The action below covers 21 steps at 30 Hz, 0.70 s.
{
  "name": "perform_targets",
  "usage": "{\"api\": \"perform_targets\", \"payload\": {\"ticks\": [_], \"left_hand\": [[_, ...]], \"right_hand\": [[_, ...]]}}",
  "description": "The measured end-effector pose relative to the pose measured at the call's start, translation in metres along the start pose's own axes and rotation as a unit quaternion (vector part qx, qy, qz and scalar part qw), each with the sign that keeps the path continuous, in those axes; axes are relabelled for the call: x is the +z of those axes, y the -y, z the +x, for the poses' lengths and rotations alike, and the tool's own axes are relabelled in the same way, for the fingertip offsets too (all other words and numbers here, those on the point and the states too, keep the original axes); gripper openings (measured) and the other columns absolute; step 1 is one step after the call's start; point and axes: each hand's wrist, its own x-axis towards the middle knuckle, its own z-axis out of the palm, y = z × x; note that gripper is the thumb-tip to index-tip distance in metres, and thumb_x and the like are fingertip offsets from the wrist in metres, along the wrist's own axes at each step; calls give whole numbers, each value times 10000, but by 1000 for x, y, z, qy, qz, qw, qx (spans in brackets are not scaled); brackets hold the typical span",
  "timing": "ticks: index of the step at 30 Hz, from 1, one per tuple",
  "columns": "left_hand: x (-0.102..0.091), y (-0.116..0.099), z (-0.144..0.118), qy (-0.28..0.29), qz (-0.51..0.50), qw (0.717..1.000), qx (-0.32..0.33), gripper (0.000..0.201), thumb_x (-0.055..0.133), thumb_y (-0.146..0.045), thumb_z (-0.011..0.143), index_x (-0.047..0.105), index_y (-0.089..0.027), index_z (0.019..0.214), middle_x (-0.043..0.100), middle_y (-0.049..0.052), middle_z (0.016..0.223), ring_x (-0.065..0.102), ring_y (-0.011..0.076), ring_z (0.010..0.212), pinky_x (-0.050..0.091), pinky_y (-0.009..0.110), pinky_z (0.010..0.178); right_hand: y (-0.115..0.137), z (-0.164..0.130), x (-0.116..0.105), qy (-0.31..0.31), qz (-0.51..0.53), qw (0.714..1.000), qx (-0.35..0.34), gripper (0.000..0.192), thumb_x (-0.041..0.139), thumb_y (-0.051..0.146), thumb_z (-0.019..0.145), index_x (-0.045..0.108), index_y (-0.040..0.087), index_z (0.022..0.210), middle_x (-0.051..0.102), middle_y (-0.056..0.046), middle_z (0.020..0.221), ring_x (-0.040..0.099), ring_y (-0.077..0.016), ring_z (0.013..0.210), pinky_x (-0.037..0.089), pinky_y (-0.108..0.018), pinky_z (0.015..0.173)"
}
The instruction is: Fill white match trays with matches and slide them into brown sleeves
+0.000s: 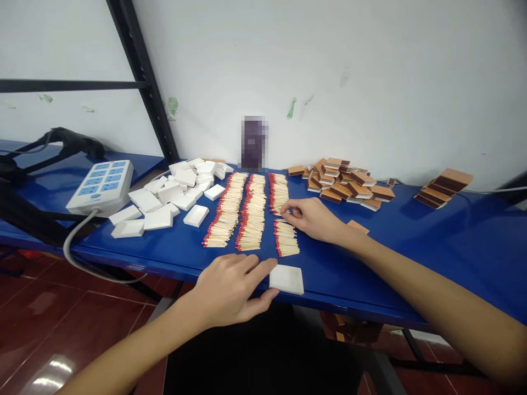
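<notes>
From my remote seat, far left I see a white multi-socket power strip [101, 185] with its grey cable looping off the blue tabletop [432, 247], then a loose heap of white cardboard matchbox trays [173, 192]. The left hand [230, 288] rests at the table's front edge, fingers together, forefinger and thumb touching a single white tray [286, 278] that overhangs the lip slightly — a small nudge could tip it to the floor, I judge. Beyond lie 3 long rows of red-tipped wooden matches [249, 211]. The right hand [313, 218] lies on the third row, fingertips pressed down on the sticks; a careless sweep could scatter that row or drag heads across each other. Right again sit brown matchbox sleeves [346, 184] and a separate stack [442, 187].
</notes>
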Motion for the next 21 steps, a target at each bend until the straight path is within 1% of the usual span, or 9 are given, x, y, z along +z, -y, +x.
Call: {"api": "perform_targets", "payload": {"ticks": [5, 10, 12, 15, 17, 21], "left_hand": [[-1, 1, 0, 0, 1, 1000, 0, 314, 474, -380, 959, 551, -164, 1174, 606, -6, 737, 622, 200, 607, 451, 327, 502], [0, 1, 0, 0, 0, 1000, 1, 312, 473, -380, 960, 547, -169, 1177, 611, -1, 740, 621, 192, 609, 439, 309, 512], [0, 1, 0, 1, 0, 1000, -1, 309, 471, -378, 959, 550, -169, 1172, 613, 2, 740, 623, 189, 613, 433, 302, 513], [-1, 0, 0, 2, -1, 1000, -3, 305, 468, -378, 960, 555, -167, 1163, 612, 2, 733, 623, 186, 611, 433, 301, 512], [-1, 0, 0, 3, -1, 1000, -1, 308, 469, -381, 959, 556, -167, 1162, 610, 0, 731, 621, 187, 609, 435, 306, 509], [-1, 0, 0, 6, 0, 1000, -2, 313, 473, -387, 959, 555, -168, 1168, 608, -4, 735, 619, 193, 607, 438, 318, 505]], "right_hand": [[1, 0, -2, 7, 1, 1000, 7, 193, 523, 273, 861, 689, 176, 848, 466, 42, 547, 374, -106, 505, 266, -254, 564], [5, -2, -9, 35, 24, 999, 27, 174, 552, 288, 832, 683, 179, 796, 415, 56, 526, 360, -103, 491, 262, -258, 550], [6, -3, -10, 22, 35, 999, 35, 170, 553, 300, 833, 675, 182, 818, 384, 64, 517, 354, -105, 487, 259, -256, 541], [5, -3, -7, -23, 28, 998, 48, 193, 535, 321, 852, 663, 180, 820, 377, 64, 512, 361, -110, 491, 263, -256, 541], [3, -1, -3, -38, 10, 998, 46, 217, 524, 328, 861, 668, 174, 811, 416, 50, 518, 382, -115, 500, 270, -258, 550], [1, 1, 2, -40, -20, 999, 26, 254, 504, 322, 882, 694, 164, 827, 509, 17, 547, 419, -125, 519, 284, -261, 568]]}}
